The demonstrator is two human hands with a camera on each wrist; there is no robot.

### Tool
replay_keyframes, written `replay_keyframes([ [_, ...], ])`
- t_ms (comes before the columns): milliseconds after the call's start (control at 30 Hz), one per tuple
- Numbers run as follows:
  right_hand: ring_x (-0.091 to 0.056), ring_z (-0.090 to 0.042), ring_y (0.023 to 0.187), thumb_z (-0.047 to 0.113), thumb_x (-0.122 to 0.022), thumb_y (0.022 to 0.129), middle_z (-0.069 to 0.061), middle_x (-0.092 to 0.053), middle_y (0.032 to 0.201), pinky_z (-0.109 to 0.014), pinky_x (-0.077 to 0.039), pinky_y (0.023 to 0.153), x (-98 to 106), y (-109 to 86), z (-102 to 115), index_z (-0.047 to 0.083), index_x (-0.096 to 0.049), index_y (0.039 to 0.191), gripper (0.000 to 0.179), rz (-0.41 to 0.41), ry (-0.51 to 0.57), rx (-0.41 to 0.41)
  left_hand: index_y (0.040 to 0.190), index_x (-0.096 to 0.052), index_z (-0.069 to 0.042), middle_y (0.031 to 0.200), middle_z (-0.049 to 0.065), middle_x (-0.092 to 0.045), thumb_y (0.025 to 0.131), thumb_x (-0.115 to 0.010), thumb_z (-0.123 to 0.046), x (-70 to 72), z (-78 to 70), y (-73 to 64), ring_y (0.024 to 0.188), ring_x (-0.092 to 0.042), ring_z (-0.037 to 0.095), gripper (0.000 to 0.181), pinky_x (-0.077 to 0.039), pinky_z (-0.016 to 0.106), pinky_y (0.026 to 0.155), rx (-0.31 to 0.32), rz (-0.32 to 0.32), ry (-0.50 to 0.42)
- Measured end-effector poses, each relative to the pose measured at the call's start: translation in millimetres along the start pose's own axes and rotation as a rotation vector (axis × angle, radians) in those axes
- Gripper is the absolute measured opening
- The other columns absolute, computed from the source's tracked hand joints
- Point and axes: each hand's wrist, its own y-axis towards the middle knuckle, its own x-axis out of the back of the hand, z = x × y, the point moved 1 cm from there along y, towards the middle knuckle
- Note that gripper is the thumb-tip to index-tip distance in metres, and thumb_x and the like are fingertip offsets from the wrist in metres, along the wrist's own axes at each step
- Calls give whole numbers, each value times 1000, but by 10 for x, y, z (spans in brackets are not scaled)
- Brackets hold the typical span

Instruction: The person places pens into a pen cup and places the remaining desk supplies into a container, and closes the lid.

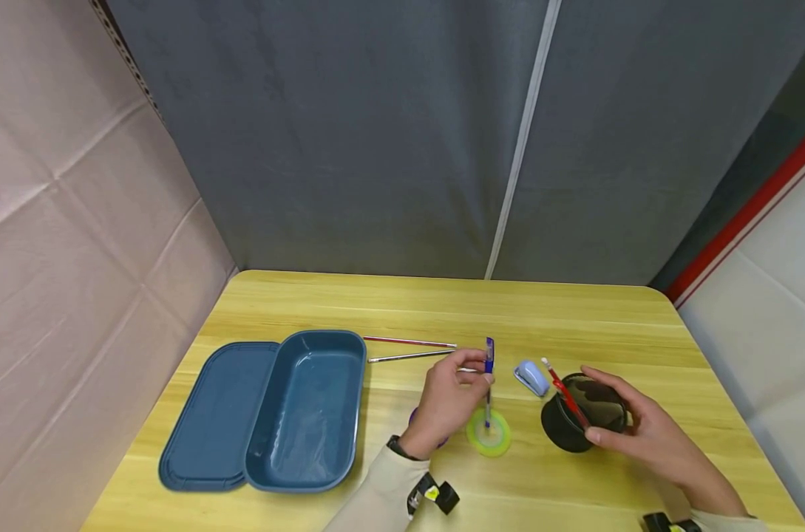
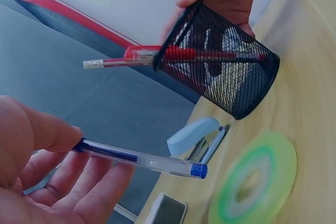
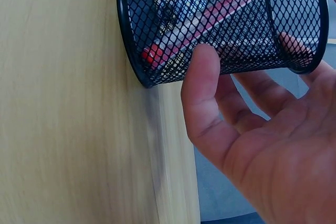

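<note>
In the head view my left hand (image 1: 445,403) pinches a clear-barrelled pen with blue ends (image 1: 489,358). The pen stands nearly upright in that view, its lower end overlapping a yellow-green tape roll (image 1: 504,436). Thumb and fingertips hold the pen (image 2: 152,162) by one end in the left wrist view. With my right hand (image 1: 661,436) I grip a black mesh pen cup (image 1: 562,432) by its side, thumb and fingers spread around it. Inside the cup lean a red pen (image 1: 571,403) and a pencil with a white eraser (image 1: 545,362), both poking above the rim.
A light blue stapler (image 1: 531,377) lies between the hands. Two pencils, one red (image 1: 409,341) and one dark (image 1: 409,356), lie behind my left hand. At left stand an open blue box (image 1: 358,414) and its lid (image 1: 209,421). A purple ring (image 1: 442,442) shows partly under my left wrist.
</note>
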Motion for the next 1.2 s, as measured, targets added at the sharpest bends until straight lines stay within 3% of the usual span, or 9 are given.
replay_keyframes([
  [533, -59, 2, 119, 3, -74, 97, 29, -41, 150, -30, -63, 74, -1, 7, 7, 14, -37, 164, 77, -15, -21, -14, 122, -69, -5, 110, 9, -72, 95, -76, -5, -63, -270, -64, 93, -75, 12, 29, -65, 28, 78, -62, 40, -156],
  [767, -60, 3, 120, 5, -74, 98, 30, -40, 151, -30, -63, 74, -9, -3, -14, 15, -37, 164, 77, -14, -23, -25, 125, -62, 3, 115, 17, -68, 98, -69, 2, -162, -402, -125, 108, -74, 30, 28, -65, 33, 86, -68, 71, -317],
  [967, -60, 2, 118, 4, -74, 98, 31, -41, 150, -30, -63, 73, -12, -14, 1, 14, -37, 164, 76, -17, -26, -29, 125, -58, 7, 113, 12, -67, 99, -68, 2, -245, -470, -149, 104, -72, 21, 28, -64, 32, 87, -111, 93, -366],
  [1200, -63, -2, 115, 3, -73, 98, 29, -42, 148, -31, -63, 73, -5, 12, 20, 12, -37, 164, 76, -14, -13, -28, 124, -58, 7, 116, 24, -66, 99, -68, 1, -364, -499, -137, 99, -70, 8, 28, -64, 29, 85, -176, 123, -347],
])
